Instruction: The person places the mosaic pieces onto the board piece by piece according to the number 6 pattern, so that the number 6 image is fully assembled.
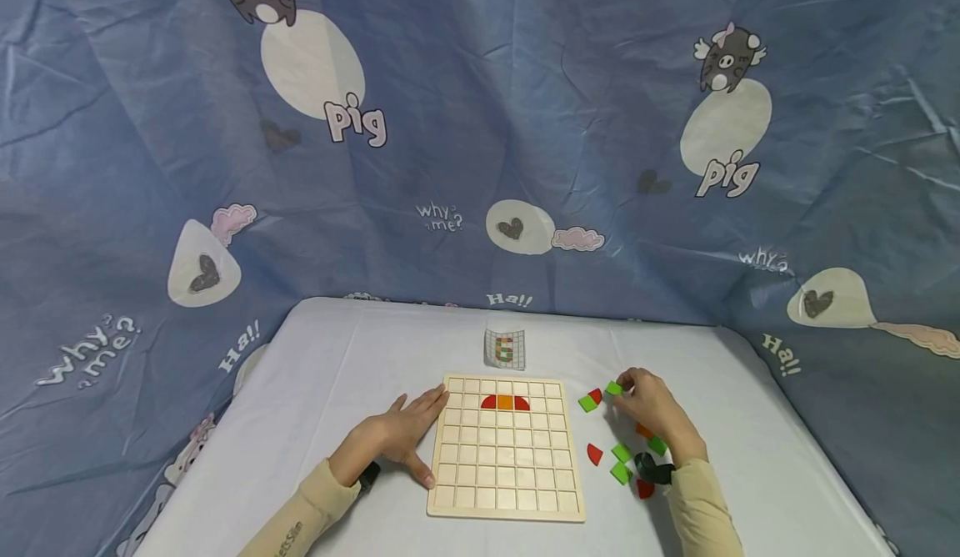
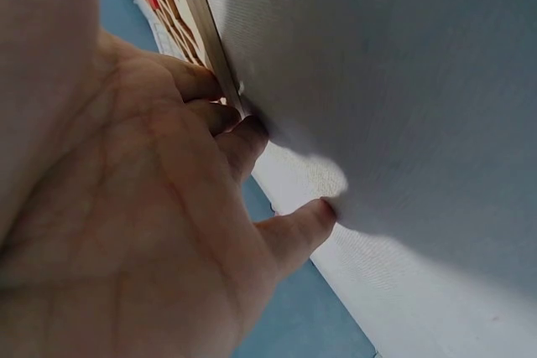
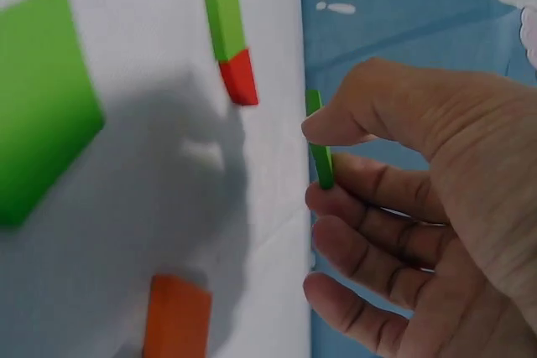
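A pale wooden grid board (image 1: 506,478) lies on the white table, with an orange square tile (image 1: 506,403) between two red rounded tiles (image 1: 489,402) in one of its upper rows. My left hand (image 1: 401,432) rests against the board's left edge, fingers spread and fairly straight; the left wrist view shows its fingertips (image 2: 247,136) at the board's side. Right of the board, my right hand (image 1: 651,403) pinches a green square tile (image 3: 320,144) between thumb and fingers, above the table. Near it lie another green tile (image 1: 587,404) and a red tile (image 1: 596,395), touching.
A small printed pattern card (image 1: 505,350) lies beyond the board. More loose tiles are scattered right of the board: a red one (image 1: 594,454), green ones (image 1: 621,474) and an orange one (image 3: 178,316). A patterned blue cloth (image 1: 450,123) hangs behind the table.
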A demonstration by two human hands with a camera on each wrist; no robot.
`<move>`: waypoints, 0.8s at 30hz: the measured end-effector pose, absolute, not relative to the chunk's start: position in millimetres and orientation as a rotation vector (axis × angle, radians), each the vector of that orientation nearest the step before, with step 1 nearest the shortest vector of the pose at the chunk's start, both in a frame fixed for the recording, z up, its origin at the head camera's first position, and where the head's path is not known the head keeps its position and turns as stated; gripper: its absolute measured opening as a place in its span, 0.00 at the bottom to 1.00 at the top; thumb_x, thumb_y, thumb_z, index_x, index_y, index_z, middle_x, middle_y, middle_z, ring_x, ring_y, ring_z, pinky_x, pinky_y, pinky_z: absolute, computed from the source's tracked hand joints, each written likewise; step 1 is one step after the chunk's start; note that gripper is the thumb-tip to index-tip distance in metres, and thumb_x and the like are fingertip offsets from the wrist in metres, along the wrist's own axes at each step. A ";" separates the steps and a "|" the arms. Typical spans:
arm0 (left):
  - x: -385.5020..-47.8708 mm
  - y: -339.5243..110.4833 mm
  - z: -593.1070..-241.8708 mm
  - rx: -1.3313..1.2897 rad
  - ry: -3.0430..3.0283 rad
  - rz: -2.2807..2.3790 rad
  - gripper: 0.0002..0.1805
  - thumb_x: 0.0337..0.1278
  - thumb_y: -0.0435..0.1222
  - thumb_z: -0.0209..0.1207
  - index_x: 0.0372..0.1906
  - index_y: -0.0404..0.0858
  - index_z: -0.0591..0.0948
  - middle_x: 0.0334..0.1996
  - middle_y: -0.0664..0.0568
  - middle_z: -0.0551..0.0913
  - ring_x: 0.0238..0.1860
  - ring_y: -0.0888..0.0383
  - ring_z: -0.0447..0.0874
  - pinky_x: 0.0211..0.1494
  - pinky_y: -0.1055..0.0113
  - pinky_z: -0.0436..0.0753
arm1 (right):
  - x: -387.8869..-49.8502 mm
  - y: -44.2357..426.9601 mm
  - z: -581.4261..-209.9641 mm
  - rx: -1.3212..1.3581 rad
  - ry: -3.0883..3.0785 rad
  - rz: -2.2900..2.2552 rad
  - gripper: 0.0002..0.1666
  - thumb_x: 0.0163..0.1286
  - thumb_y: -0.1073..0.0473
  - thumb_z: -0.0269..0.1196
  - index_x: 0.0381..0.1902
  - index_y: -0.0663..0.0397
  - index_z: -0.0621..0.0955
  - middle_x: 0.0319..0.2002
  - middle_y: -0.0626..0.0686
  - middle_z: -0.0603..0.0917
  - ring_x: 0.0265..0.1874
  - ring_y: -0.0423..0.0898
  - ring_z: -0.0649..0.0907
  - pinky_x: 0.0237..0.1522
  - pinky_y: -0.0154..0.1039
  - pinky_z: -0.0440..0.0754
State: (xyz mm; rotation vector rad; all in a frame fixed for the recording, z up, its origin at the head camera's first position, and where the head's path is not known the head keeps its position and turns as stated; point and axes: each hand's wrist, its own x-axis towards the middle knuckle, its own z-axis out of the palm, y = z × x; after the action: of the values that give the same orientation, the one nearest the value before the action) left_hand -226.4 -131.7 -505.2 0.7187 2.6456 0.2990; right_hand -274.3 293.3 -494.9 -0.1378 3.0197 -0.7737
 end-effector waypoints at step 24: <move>-225.1 -130.6 -500.6 0.694 2.624 0.318 0.76 0.22 0.63 0.75 0.77 0.36 0.46 0.78 0.44 0.43 0.78 0.49 0.42 0.76 0.41 0.48 | -270.4 202.0 -482.2 -0.570 3.020 -0.831 0.11 0.58 0.62 0.67 0.40 0.56 0.81 0.38 0.48 0.80 0.35 0.44 0.77 0.38 0.40 0.79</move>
State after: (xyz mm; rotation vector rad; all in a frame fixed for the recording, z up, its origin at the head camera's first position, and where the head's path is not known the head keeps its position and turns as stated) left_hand -225.1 -130.6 -500.6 0.6937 2.6241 0.3180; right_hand -270.4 202.0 -482.2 -0.5703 3.0203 -0.8310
